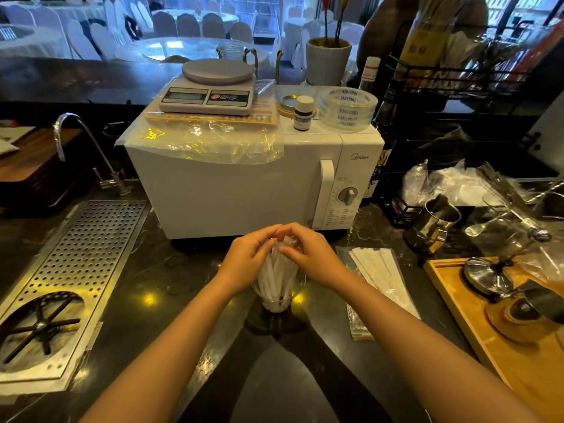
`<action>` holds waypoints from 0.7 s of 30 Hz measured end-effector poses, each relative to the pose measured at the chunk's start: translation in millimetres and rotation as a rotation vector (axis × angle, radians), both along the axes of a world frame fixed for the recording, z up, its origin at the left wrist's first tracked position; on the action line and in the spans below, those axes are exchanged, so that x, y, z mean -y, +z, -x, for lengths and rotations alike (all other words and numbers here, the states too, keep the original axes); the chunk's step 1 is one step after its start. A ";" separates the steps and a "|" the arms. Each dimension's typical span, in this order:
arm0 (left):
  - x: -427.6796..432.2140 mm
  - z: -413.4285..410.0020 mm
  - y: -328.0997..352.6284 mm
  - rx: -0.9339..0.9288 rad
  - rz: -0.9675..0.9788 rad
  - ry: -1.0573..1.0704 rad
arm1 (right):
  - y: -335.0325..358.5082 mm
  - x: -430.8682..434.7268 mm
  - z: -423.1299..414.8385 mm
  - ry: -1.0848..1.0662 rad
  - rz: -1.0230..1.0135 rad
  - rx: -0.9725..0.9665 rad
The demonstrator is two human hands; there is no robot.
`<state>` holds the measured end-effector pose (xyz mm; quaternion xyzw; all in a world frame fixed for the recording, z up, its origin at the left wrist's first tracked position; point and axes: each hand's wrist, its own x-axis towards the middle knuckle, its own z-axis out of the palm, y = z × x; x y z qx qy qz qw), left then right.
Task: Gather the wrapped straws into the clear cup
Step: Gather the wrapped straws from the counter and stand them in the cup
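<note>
A clear cup (297, 286) stands on the dark counter just in front of me, holding a bundle of white wrapped straws (274, 280) that stand upright and fan out at the top. My left hand (248, 257) and my right hand (308, 251) cup the tops of the straws from either side, fingertips meeting above them. More wrapped straws lie flat in a clear plastic bag (381, 276) on the counter, to the right of the cup.
A white microwave (244, 184) stands close behind the cup, with a kitchen scale (210, 90) on top. A perforated metal drain tray (70, 270) lies at the left. A wooden tray (503, 340) with metal ware and a steel pitcher (433, 224) are at the right.
</note>
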<state>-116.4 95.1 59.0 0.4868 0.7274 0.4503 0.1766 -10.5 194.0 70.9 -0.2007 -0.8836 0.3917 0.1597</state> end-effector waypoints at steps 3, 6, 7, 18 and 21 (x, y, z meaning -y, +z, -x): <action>7.3 -0.2 -8.5 -0.336 0.101 0.004 | -3.3 -0.6 -6.9 0.040 -0.211 0.091; 12.5 -1.0 -10.9 -0.492 0.162 -0.004 | -5.9 1.0 -13.0 0.063 -0.345 0.174; 13.2 -1.1 -10.5 -0.503 0.201 -0.007 | -6.0 1.8 -14.5 0.072 -0.351 0.197; 12.2 -3.8 1.8 -0.511 0.458 -0.025 | -5.4 12.2 -17.8 0.081 -0.381 0.382; 12.9 -9.2 7.2 -0.536 0.445 -0.001 | -1.2 11.2 -22.5 0.054 -0.379 0.384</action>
